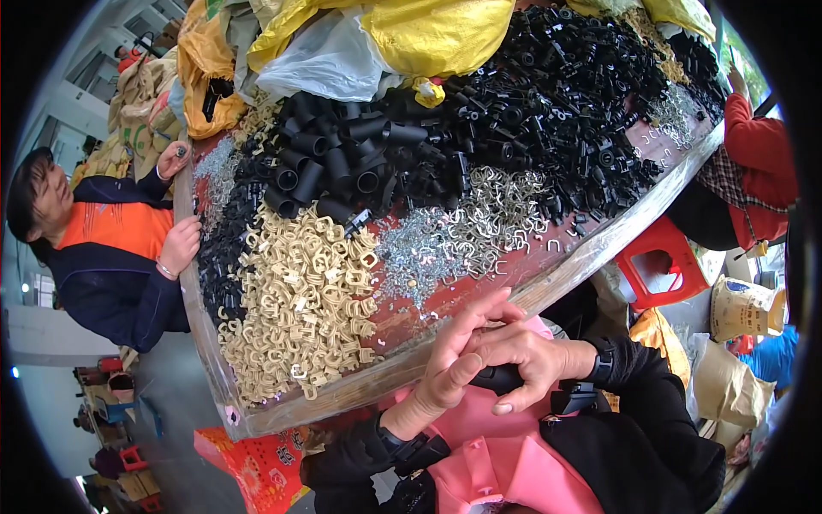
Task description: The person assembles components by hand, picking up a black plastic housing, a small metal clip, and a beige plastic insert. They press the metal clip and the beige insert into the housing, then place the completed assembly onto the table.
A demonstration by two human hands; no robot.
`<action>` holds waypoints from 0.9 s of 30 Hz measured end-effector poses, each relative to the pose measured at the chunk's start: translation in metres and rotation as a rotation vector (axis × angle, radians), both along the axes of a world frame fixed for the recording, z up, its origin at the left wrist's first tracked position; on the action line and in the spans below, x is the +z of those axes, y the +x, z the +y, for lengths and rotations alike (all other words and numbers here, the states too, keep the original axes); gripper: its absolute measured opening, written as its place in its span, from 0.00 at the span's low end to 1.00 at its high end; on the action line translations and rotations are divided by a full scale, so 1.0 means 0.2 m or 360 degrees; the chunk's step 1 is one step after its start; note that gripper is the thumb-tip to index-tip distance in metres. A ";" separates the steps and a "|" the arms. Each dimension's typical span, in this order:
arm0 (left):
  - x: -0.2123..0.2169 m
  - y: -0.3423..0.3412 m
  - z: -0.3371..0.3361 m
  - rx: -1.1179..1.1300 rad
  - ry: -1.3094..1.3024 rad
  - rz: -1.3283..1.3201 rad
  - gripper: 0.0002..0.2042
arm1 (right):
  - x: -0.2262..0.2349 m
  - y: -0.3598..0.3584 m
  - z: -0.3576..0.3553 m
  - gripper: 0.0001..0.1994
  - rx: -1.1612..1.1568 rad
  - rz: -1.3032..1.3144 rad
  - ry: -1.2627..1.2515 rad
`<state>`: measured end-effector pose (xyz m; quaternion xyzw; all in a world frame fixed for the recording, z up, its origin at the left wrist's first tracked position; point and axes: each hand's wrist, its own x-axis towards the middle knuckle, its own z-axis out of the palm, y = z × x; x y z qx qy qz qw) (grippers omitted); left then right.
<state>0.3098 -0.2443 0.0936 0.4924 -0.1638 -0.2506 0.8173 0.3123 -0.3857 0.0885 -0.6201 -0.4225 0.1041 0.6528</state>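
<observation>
My left hand (455,358) and my right hand (527,353) meet just below the near edge of the table (360,390), over my pink apron. Both close on a small black plastic part (499,378), mostly hidden between the fingers. On the table nearest my hands lie a heap of beige plastic clips (301,308) and a spread of small silver metal pieces (419,257). Beyond them are grey-white clips (497,201), a pile of black tubes (342,167) and a mound of small black parts (565,94).
A person in orange and navy (111,248) sits at the table's left edge with both hands on it. Another person in red (758,163) is at the right. Yellow sacks (428,30) lie at the back. A red stool (659,265) and filled bags (741,308) stand on the right.
</observation>
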 end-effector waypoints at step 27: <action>-0.12 0.04 0.07 0.0117 -0.0485 0.1437 0.26 | -0.14 0.11 0.02 0.28 -0.0275 -0.0776 -0.0562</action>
